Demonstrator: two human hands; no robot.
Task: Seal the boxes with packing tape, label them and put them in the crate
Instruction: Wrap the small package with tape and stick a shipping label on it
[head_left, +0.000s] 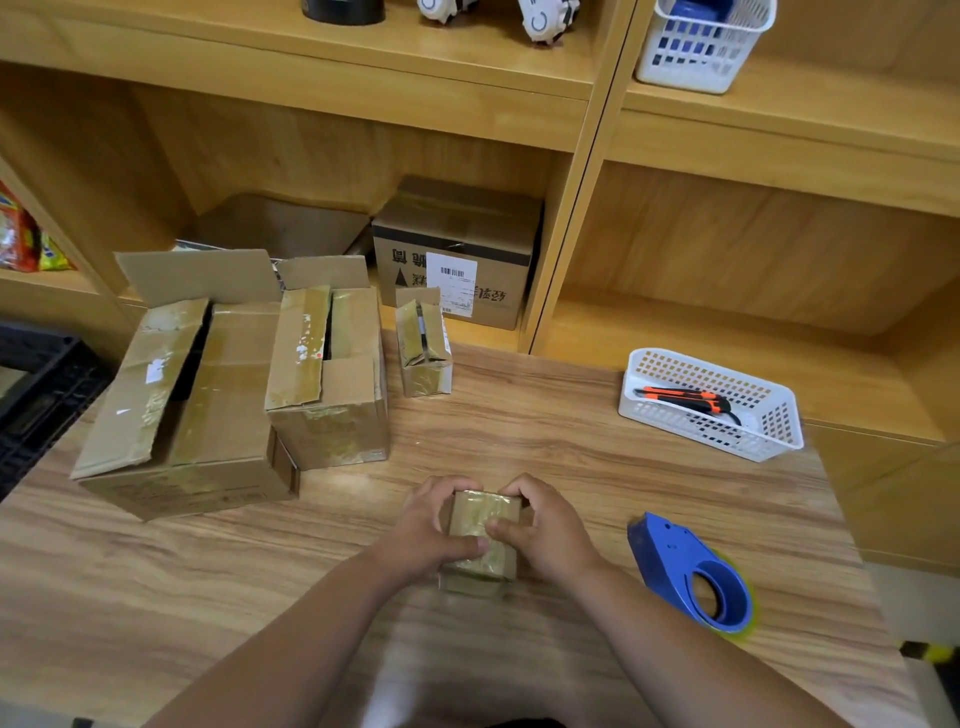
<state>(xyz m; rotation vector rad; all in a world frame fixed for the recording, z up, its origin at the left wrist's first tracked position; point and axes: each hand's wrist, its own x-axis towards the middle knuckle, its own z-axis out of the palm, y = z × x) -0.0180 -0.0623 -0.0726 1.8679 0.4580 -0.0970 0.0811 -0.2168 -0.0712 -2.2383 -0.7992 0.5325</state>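
A small cardboard box (480, 535) covered in old tape sits on the wooden table (545, 431) near its front. My left hand (434, 525) grips its left side and my right hand (545, 530) grips its right side, thumbs lying on its top. A blue tape dispenser (693, 571) lies to the right of my right hand. Three more boxes stand behind: a large one (192, 400) with open flaps at the left, a medium one (332, 374) beside it, and a small one (423, 345) farther back. A black crate (41, 395) shows at the left edge.
A white basket (711, 405) holding an orange utility knife (685, 399) rests at the table's back right. Wooden shelves rise behind, with a labelled carton (457, 254) in a cubby and another white basket (701, 41) higher up.
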